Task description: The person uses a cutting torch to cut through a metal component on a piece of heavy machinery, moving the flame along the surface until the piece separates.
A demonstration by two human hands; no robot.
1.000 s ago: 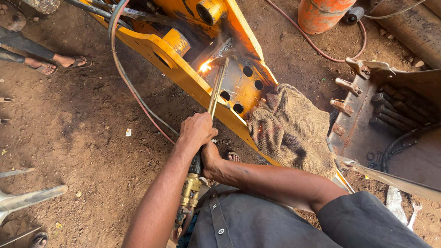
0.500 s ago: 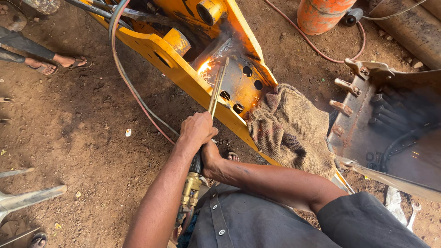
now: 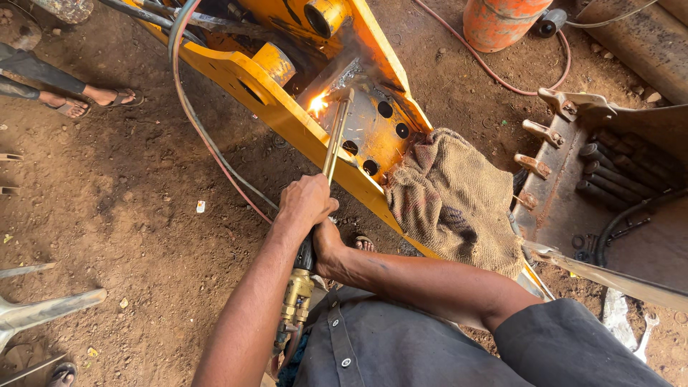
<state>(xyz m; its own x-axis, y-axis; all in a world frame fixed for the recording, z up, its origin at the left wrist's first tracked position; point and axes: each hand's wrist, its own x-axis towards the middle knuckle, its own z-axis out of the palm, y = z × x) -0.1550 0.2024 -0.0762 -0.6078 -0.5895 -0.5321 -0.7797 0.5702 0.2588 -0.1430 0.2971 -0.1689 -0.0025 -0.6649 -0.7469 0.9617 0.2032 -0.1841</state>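
Head view: I am gripping the brass cutting torch (image 3: 326, 168) with my left hand (image 3: 307, 204) closed around its tube and my right hand (image 3: 326, 244) clasped just below. Its tip is flaming against the yellow steel frame (image 3: 287, 118), beside the burlap sack (image 3: 455, 201).

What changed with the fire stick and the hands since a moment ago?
Almost nothing. The bright flame at the tip of the brass cutting torch crept slightly along the yellow steel frame. The left hand and right hand keep the same grip on the torch. The burlap sack, orange gas cylinder and digger bucket stayed put.
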